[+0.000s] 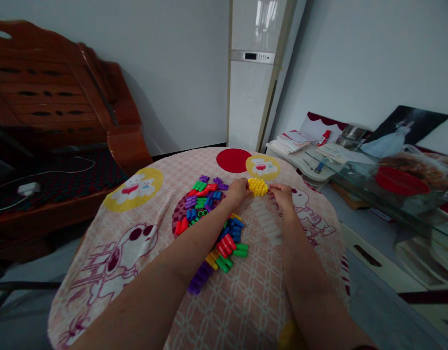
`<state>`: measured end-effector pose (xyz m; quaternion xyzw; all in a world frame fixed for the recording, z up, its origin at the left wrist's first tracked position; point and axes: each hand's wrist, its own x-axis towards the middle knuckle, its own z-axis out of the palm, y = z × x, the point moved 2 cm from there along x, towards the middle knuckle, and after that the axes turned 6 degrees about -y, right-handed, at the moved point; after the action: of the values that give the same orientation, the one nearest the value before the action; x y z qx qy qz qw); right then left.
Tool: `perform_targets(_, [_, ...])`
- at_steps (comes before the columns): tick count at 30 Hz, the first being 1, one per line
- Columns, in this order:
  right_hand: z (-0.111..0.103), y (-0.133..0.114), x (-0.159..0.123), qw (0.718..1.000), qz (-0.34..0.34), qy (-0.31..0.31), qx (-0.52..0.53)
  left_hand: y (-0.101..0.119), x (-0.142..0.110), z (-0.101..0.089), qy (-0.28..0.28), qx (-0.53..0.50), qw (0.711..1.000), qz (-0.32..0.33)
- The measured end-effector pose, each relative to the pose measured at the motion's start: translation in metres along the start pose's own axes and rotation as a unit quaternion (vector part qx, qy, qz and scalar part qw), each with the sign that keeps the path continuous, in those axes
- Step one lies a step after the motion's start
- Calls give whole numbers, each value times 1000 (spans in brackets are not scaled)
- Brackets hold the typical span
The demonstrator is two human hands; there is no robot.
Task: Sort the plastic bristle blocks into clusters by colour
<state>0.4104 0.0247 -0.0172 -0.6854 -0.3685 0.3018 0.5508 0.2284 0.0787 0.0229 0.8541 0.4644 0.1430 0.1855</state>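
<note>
Yellow blocks sit between our left fingers and right fingers, over the tabletop. Both bend inward at the cluster's edges; we cannot tell their opening or grip. Coloured blocks lie nearer us, left of the right fingers.

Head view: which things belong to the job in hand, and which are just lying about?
Likely in the job:
- yellow knobbly plastic cluster, between left hand and right hand
- multicoloured plastic tube-shaped pieces

Apparently lying about:
- white boxy plug adapter
- red round bowl
- white paper stack
</note>
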Motion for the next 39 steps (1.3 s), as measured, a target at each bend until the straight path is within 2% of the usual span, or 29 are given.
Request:
perform_targets(3, [0,-2,-2,1000,1,-1,-1,-2,0,-2,-15,-8,1000,-2])
perform_targets(7, [0,-3,-3,1000,3,-1,-3,-17,-4,-24,-24,8,1000,-1])
perform_targets(11, [0,-2,-2,1000,2,8,-10,-33,-21,-45,-93,81,992,7])
perform_targets(14, [1,1,-1,1000,-1,10,-14,-32,-40,-44,-149,128,980,31])
perform_targets(17, [1,3,0,1000,-4,8,-13,-25,-54,-36,-172,174,969,46])
perform_targets(21, [1,3,-1,1000,6,9,-22,-18,-52,-33,-151,159,974,51])
perform_targets(26, [0,2,-1,1000,5,4,-26,-20,-20,-39,-60,72,995,36])
perform_targets(29, [0,3,1,1000,8,2,-23,-22,-3,-35,-23,44,998,36])
perform_targets(33, [0,4,2,1000,8,-2,-17,-24,11,-23,-16,14,998,57])
perform_targets(39, [0,0,0,1000,5,1,-14,-22,15,-10,4,-36,997,71])
